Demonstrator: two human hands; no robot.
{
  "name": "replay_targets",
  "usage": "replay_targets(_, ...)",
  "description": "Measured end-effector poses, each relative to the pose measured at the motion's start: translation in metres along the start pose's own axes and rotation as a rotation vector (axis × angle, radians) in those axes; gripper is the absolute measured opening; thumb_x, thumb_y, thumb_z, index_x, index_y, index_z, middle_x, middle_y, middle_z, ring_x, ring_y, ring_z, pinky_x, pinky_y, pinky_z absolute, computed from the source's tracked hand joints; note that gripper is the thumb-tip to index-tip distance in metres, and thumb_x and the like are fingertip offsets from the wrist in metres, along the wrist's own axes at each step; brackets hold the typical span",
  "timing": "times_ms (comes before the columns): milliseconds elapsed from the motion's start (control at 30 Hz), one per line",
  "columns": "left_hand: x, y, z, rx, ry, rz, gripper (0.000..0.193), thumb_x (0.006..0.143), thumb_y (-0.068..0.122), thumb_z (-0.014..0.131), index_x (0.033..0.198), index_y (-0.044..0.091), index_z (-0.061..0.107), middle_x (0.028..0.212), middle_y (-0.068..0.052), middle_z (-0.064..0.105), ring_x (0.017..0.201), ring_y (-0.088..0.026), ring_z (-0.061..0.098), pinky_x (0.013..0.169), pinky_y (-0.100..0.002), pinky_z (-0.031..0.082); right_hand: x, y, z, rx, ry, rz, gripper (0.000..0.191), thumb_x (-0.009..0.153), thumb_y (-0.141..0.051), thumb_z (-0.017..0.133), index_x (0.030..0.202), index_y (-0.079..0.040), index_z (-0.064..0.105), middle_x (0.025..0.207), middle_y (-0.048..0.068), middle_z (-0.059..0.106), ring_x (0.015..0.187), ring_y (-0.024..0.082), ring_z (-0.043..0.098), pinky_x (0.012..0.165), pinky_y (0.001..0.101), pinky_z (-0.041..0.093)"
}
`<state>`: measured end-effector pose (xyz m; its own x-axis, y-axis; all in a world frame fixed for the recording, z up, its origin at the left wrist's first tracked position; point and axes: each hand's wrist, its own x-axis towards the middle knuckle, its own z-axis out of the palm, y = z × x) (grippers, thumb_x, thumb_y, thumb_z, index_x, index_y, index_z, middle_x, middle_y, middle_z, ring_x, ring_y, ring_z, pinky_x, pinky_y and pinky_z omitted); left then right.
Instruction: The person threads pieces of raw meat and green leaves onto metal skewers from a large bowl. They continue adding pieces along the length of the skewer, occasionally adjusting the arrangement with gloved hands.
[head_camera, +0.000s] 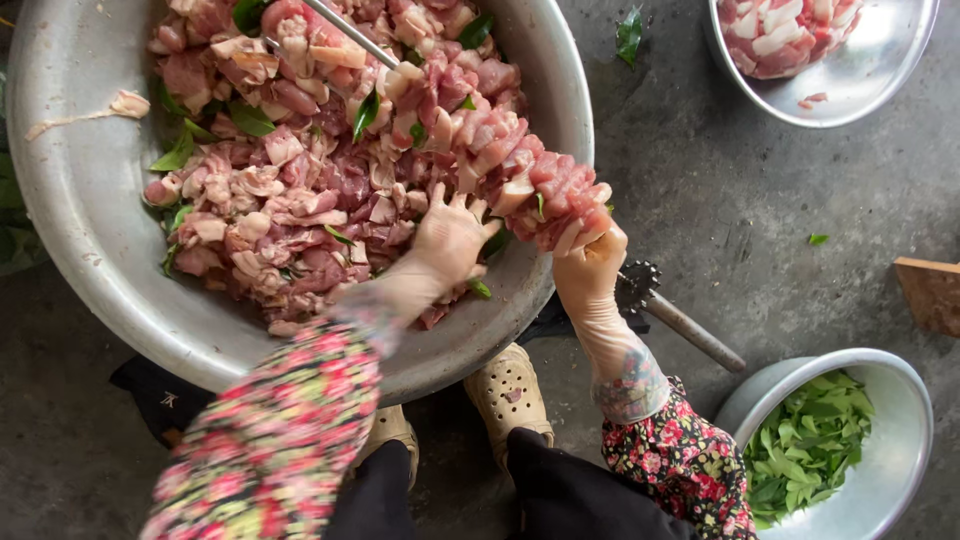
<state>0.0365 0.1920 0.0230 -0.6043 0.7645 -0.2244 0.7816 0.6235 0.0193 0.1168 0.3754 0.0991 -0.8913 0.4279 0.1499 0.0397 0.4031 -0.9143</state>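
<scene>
Threading meat seems to be the step in hand: the right hand (590, 275) has its fingers closed around a loaded skewer of raw meat (545, 185), at 3 o'clock over the rim of the big metal basin (90, 240). The left hand (450, 235) lies open on the meat pile (300, 190). A judgement: next comes picking another piece. Leaves wait in a bowl (900, 470) at 5 o'clock.

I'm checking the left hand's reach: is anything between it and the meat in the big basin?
Nothing visible. The gloved left hand already rests on the heap of meat inside the basin. The right hand holds a skewer of meat beside it, not across it.
</scene>
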Motion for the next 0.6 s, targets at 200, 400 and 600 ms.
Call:
replay_targets(200,-0.006,0.001,0.012,0.114,-0.368,-0.235,0.057,0.076,0.054,0.072,0.119,0.017,0.068,0.114,-0.007,0.065,0.111,-0.029,0.059,0.087,-0.061,0.045,-0.006,0.002,0.013,-0.132,0.013,0.045,0.023,0.108,-0.013,0.053,0.095,-0.001,0.068,0.076,0.004,0.068,0.073,0.008,0.063,0.067,0.028,0.053)
replay_targets(400,-0.109,-0.076,0.033,0.248,-0.058,-0.563,0.018,0.093,0.027,0.066,0.105,0.015,0.072,0.087,-0.007,0.068,0.087,-0.026,0.063,0.071,-0.044,0.048,-0.023,0.016,0.018,-0.352,-0.042,0.049,0.021,0.103,-0.021,0.059,0.095,-0.005,0.07,0.074,0.014,0.068,0.069,0.027,0.07,0.065,0.0349,0.054)
replay_targets(600,-0.215,-0.142,0.035,-0.022,0.167,-0.638,0.036,0.068,0.029,0.077,0.099,0.011,0.075,0.107,-0.013,0.071,0.118,-0.038,0.064,0.084,-0.051,0.049,-0.028,0.023,0.045,-0.427,-0.208,0.026,0.026,0.108,-0.029,0.054,0.095,-0.011,0.068,0.073,0.015,0.069,0.074,0.039,0.07,0.066,0.0433,0.052)
